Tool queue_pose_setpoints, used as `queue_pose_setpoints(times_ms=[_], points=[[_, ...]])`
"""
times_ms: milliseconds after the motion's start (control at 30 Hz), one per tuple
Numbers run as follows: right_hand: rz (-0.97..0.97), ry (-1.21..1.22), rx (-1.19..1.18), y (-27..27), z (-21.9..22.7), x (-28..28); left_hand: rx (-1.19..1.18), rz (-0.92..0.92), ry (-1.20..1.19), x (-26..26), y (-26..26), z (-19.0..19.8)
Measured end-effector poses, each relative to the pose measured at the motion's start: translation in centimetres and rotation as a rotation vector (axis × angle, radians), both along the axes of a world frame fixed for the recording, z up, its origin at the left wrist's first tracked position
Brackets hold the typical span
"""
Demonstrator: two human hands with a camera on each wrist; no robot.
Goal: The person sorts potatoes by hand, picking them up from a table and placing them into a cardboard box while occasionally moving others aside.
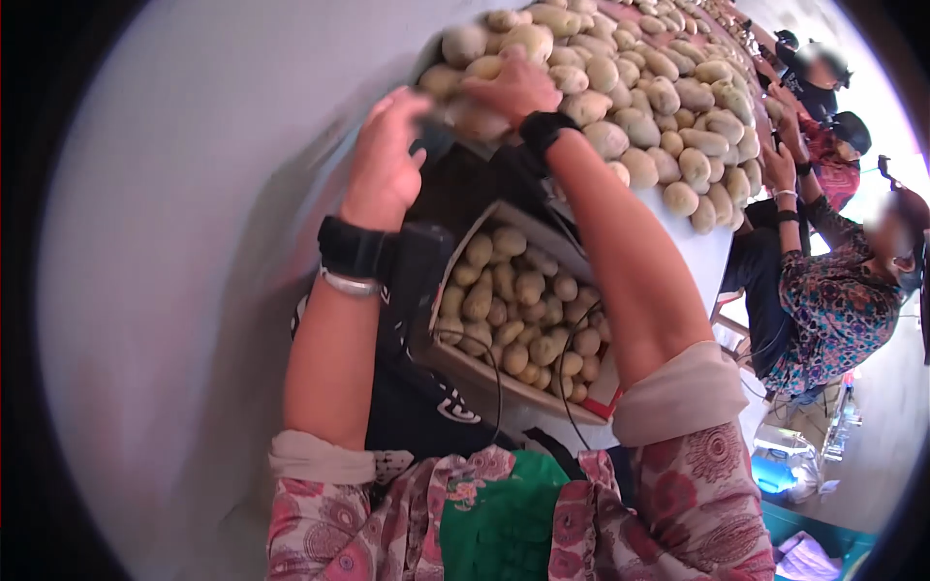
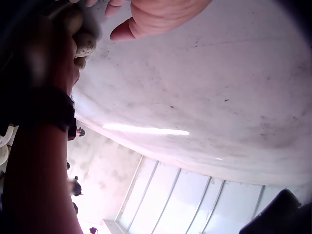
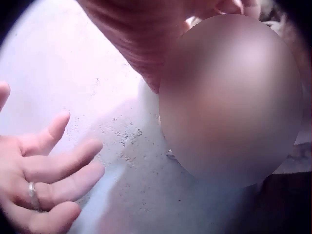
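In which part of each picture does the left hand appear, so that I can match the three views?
Head view: left hand at upper centre-left, its fingers raised near the potatoes.
Left wrist view: left hand along the top edge, partly cut off.
Right wrist view: left hand at the lower left, fingers spread, wearing a ring.
Shared landmark: the right hand, dark in the left wrist view.

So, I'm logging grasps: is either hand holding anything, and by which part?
The left hand is open and holds nothing. The right hand is at the potatoes, but blur hides its fingertips, so whether it holds one cannot be told.
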State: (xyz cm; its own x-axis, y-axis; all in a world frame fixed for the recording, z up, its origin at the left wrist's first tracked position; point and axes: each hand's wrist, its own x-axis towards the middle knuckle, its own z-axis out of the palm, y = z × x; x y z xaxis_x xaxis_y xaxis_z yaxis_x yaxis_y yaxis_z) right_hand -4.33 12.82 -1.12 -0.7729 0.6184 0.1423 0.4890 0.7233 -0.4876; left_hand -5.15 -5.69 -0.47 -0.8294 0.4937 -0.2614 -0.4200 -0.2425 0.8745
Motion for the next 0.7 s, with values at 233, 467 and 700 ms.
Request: queue_pose_setpoints(times_ms=[233,467,700], points=[[0.364,0.274,-0.46,-2.0,1.6,14.4,-0.014,-0.036,-0.015,-1.0,-0.6,-0.8],[0.458,-0.035,-0.473,-3.3,-3.3,27.7,-0.056,-0.037,-0.038,-0.4,0.0,-1.0],[0.327,0.067,-0.49,-3.7,-6.4,30.0,-0.112,0.007,-0.064,-1.6,2.3,-2.1]])
